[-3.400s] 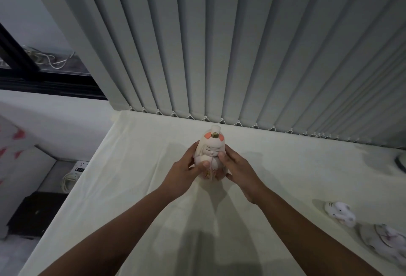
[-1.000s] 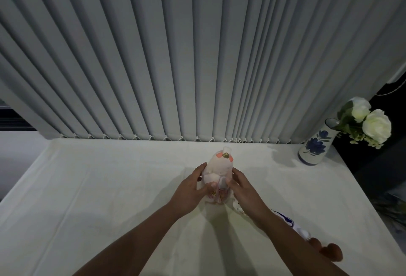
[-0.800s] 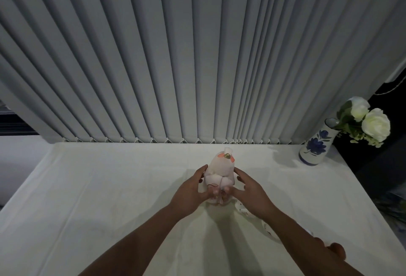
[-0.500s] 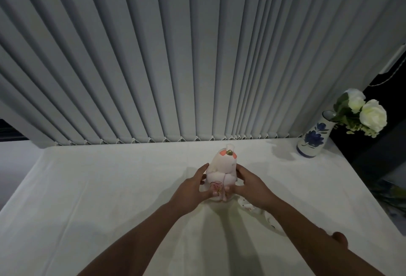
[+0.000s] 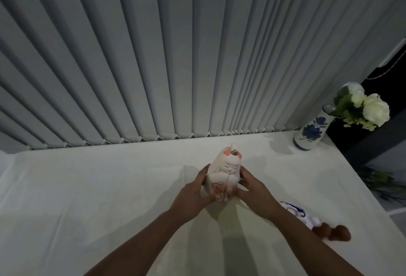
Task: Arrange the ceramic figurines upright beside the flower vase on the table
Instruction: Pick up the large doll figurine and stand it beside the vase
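A white ceramic doll figurine [image 5: 226, 170] with orange hair patches and a gold topknot stands upright at the middle of the white table [image 5: 87, 198]. My left hand [image 5: 193, 194] grips its left side and my right hand [image 5: 252, 187] grips its right side. The blue-and-white flower vase [image 5: 312, 130] with white roses stands at the table's far right corner, well apart from the doll. A white-and-blue figurine [image 5: 301, 214] lies on its side behind my right forearm, partly hidden. A brown figurine [image 5: 334, 232] lies beside it.
Grey vertical blinds [image 5: 175, 55] hang along the table's far edge. The table's right edge drops off to a dark area with foliage [image 5: 377, 179]. Bare cloth spreads to the left of my hands.
The doll has turned in my hands so its face now shows toward me. The view has shifted slightly; the doll stays at the middle of the table.
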`<state>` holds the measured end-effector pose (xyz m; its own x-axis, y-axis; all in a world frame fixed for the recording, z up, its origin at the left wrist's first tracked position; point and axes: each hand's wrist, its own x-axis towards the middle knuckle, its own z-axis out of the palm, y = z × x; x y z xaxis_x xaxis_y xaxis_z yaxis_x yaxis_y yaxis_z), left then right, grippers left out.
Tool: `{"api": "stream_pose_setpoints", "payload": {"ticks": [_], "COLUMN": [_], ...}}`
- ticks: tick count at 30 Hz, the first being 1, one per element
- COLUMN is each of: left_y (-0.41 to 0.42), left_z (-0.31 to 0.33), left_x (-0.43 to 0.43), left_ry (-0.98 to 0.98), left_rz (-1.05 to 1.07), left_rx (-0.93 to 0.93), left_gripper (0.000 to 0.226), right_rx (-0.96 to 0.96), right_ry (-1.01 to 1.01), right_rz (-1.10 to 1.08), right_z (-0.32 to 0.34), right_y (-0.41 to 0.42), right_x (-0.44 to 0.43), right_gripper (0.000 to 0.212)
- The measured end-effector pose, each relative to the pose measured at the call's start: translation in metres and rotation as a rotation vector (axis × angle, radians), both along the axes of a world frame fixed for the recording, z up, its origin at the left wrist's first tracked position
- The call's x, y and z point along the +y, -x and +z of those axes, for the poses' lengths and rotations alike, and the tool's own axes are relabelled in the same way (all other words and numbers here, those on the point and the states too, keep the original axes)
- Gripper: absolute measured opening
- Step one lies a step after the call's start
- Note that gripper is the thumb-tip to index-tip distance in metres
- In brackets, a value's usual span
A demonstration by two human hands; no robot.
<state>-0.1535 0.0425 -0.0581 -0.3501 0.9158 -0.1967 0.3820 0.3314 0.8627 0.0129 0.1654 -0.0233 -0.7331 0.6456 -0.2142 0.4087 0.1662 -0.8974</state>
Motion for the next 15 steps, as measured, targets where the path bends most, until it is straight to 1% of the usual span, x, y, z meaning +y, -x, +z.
{"api": "stream_pose_setpoints", "payload": {"ticks": [4,10,15], "left_y": [-0.0004,0.0023,0.0021], "left_z": [-0.0005,0.0049,0.0084], "left_x": [-0.0012,-0.0006,-0.0004], "left_ry": [-0.015,-0.005,-0.027], "left_rz": [0.004,-0.019,-0.005], "left_rx": [-0.008,-0.016,-0.025], "left_gripper": [0.084,0.081,0.084], "right_rx": [-0.008,-0.014,-0.013], "right_ry": [-0.003,-0.010,-0.027], "right_rz": [-0.020,-0.031,-0.031], "right_z": [-0.0021,-0.0008,0.0030], "right_y": [0.0013,0.0035,0.0068], "right_x": [-0.0031,-0.0082,-0.0071], "right_gripper": [0.064,0.063,0.060]}}
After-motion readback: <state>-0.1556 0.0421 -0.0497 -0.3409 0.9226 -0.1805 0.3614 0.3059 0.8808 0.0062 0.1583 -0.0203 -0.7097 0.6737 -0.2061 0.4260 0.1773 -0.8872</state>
